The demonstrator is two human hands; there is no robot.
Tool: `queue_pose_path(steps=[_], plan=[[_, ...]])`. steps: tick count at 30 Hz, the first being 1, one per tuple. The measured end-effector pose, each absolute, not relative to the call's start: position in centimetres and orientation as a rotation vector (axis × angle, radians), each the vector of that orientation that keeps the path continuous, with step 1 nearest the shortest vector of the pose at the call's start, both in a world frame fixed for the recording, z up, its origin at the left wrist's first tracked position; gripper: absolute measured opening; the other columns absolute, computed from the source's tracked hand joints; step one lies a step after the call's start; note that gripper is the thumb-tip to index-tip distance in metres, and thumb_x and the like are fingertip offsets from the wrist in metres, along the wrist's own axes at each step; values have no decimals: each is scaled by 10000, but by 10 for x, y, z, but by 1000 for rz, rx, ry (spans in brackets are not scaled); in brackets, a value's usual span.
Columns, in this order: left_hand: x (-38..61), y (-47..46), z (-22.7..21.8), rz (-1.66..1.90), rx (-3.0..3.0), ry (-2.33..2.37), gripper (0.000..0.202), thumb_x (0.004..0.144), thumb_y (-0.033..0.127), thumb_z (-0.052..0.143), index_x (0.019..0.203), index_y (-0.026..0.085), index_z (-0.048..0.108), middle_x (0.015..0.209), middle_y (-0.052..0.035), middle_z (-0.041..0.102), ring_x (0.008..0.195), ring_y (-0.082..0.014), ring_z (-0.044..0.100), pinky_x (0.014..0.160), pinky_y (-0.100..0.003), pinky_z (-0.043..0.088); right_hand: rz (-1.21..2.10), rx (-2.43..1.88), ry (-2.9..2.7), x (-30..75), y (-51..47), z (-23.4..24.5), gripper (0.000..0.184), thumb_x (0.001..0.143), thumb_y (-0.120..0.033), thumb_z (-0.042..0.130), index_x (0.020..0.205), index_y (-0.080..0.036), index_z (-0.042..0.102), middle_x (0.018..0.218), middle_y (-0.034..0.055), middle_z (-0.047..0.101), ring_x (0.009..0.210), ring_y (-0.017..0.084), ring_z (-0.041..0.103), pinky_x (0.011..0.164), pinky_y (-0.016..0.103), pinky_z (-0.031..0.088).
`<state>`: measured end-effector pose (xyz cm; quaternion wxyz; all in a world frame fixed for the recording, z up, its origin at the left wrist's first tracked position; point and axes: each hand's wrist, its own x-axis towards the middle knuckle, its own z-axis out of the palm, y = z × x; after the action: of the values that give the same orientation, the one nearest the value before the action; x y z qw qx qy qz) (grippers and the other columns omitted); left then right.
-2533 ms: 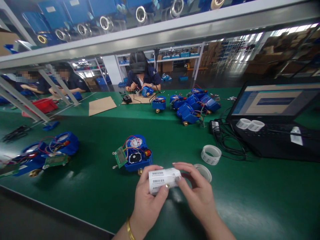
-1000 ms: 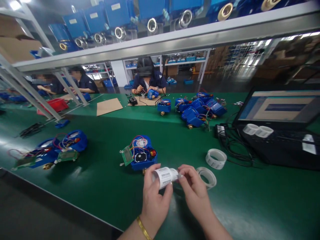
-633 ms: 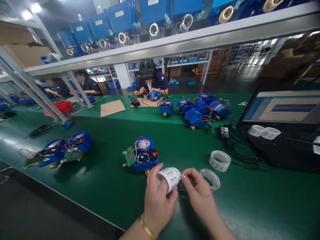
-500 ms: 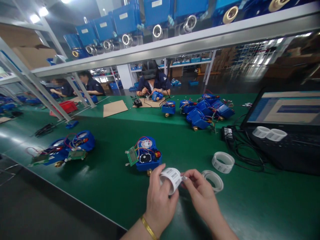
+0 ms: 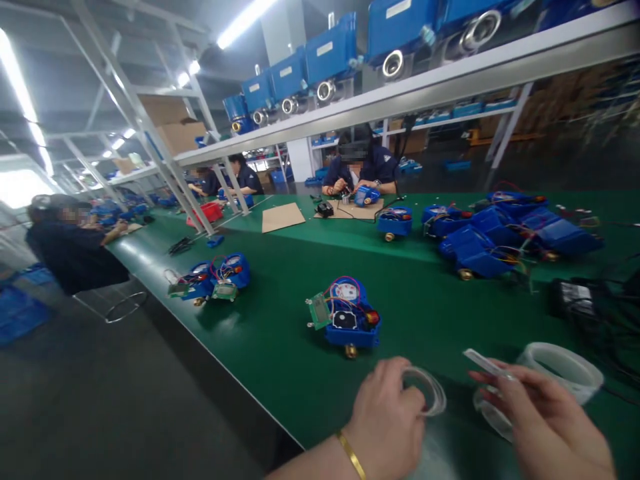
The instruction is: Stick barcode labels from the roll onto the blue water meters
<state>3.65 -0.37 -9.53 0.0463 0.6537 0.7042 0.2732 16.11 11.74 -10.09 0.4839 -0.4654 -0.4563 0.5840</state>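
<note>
- Left hand [image 5: 387, 417] grips the label roll [image 5: 426, 389], low over the desk [image 5: 280, 347] near its front edge.
- Right hand [image 5: 547, 427] pinches a peeled label [image 5: 481, 361], held clear.
- I judge the loose label could fold onto itself or stick to my fingers.

Long green bench [image 5: 280, 333] – grey shelf [image 5: 350, 110] overhead, ceiling strip lights [image 5: 245, 20], dark floor [image 5: 100, 400].

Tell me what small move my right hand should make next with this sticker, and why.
Probably carry the label, pinched in your right hand, left toward the open blue meter. The label is free of the label roll that your left hand holds, and that meter is the nearest unit, lying just beyond your hands.
</note>
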Motion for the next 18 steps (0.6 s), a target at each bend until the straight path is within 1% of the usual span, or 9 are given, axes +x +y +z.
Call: queue_pose_path(steps=[3,7,8,10,11,12,14,16,18], plan=[[43,4,-110,610,2011,2081,142,777,196,583,915,163,591,1249,-113,484,1067,-285,504,889,-422,486,1378,-1060,-1155,162,118,-107,374,642,-500,734,814,-205,581,915,26,643,740,139,630,564,172,515],[44,-1,-114,779,1885,2000,467,670,257,727,1100,209,550,1382,-131,358,1208,-334,401,984,-470,393,1367,-1001,-1259,160,120,-113,373,669,-520,709,791,-193,579,904,42,656,723,145,625,578,196,514],[41,-6,-111,869,1829,1996,472,654,246,733,1090,219,552,1356,-125,386,1196,-327,409,982,-465,383,1350,-994,-1287,159,120,-113,368,676,-521,703,789,-192,582,906,50,659,733,156,628,586,211,519],[28,-19,-106,1111,1597,2053,256,681,193,673,922,203,589,1137,-98,534,1061,-276,489,913,-411,397,1319,-982,-1339,158,120,-110,352,697,-517,686,783,-191,588,918,68,662,758,179,634,599,238,528],[19,-24,-105,1268,1385,2096,141,696,185,645,821,193,581,974,-73,570,944,-241,519,848,-371,406,1311,-970,-1365,157,118,-108,341,708,-514,676,781,-192,590,929,75,662,770,189,636,602,248,531],[9,-29,-104,1417,1137,2128,88,710,201,632,752,189,555,831,-46,557,828,-211,521,776,-339,405,1305,-952,-1395,155,115,-105,328,722,-508,665,778,-194,589,940,81,660,783,197,637,607,256,532],[-14,-35,-103,1626,678,2121,165,730,306,640,745,189,523,724,-16,511,711,-183,499,680,-305,395,1302,-897,-1466,148,106,-100,288,761,-485,634,778,-202,580,964,82,651,810,201,635,640,271,533],[-36,-33,-104,1704,442,2040,289,746,411,630,869,170,528,791,-37,543,734,-185,528,665,-294,418,1308,-808,-1553,135,93,-94,236,812,-446,584,784,-213,558,993,76,634,858,202,630,716,298,527],[-53,-26,-103,1718,378,1918,381,760,437,622,986,143,534,927,-86,590,825,-199,567,696,-295,449,1288,-726,-1656,118,82,-92,196,854,-404,527,787,-220,539,1029,82,611,941,214,611,783,331,511]])
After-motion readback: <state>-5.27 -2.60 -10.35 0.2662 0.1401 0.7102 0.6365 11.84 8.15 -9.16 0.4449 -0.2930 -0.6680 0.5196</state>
